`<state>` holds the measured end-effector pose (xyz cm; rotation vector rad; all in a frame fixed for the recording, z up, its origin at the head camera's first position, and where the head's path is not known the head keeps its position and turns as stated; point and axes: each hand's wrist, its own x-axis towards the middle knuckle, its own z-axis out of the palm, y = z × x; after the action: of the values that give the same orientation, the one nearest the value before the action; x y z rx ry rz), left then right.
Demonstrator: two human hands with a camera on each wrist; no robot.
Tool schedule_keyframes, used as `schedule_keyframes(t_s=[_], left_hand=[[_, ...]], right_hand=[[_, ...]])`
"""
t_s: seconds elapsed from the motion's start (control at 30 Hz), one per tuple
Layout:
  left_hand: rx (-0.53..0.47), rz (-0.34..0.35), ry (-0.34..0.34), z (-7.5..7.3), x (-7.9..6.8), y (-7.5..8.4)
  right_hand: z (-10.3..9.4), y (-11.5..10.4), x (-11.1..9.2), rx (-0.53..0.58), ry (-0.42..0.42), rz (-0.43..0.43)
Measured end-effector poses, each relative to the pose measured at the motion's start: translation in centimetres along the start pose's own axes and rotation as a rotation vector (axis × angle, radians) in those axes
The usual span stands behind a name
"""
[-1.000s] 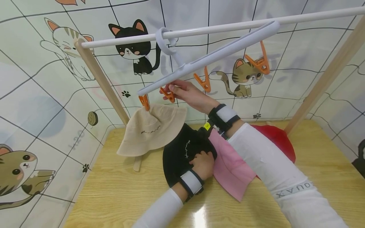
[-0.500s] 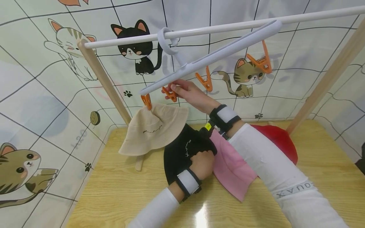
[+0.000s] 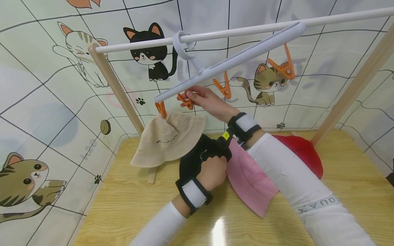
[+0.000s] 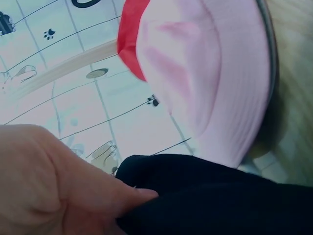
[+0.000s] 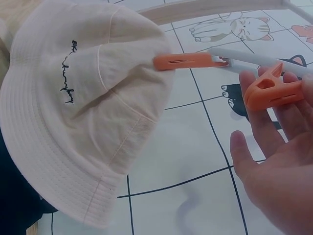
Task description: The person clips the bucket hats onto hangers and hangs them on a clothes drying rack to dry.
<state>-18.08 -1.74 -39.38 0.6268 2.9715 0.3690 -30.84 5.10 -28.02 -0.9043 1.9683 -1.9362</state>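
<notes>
A black bucket hat (image 3: 189,164) lies on the table, its fabric pinched and bunched up by my left hand (image 3: 212,173). In the left wrist view the thumb presses into a fold of the dark cloth (image 4: 210,200). My right hand (image 3: 212,104) holds an orange clothespin (image 5: 274,93) that hangs under the pale hanger (image 3: 237,61); thumb and fingers are on its two sides. Beside it, another orange clothespin (image 5: 188,61) grips the crown of a beige bucket hat (image 3: 167,140), which hangs from the hanger's left end, partly in front of the black hat.
A pink bucket hat (image 3: 250,184) lies right of the black one, with a red hat (image 3: 303,153) behind it. Two more orange clothespins (image 3: 224,87) hang along the hanger. A white rod (image 3: 252,31) on wooden posts (image 3: 115,85) carries the hanger above the wooden table (image 3: 114,205).
My left hand went from lying on the black hat to gathering its fabric, and the hat is now more crumpled. The right hand stays at the same clothespin. The view shifted slightly.
</notes>
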Motion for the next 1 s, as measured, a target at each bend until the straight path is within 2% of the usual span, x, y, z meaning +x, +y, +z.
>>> schedule_keyframes(t_s=[0.2, 0.4, 0.63, 0.77, 1.0], left_hand=[[0.038, -0.021, -0.008, -1.9, -0.2, -0.2], [0.03, -0.016, 0.04, -4.1, -0.7, -0.6], [0.08, -0.007, 0.092, -5.8, -1.1, -1.4], [0.03, -0.005, 0.113, -6.8, -1.3, -2.1], [0.018, -0.034, 0.18, -8.5, -1.8, -3.0]], right_hand=[[-0.2, 0.1, 0.0, 0.01, -0.009, -0.01], [-0.3, 0.2, 0.0, 0.01, -0.018, -0.02], [-0.3, 0.2, 0.0, 0.028, -0.008, -0.012], [-0.3, 0.1, 0.0, 0.015, 0.002, -0.001], [-0.3, 0.0, -0.2, 0.009, -0.007, 0.006]])
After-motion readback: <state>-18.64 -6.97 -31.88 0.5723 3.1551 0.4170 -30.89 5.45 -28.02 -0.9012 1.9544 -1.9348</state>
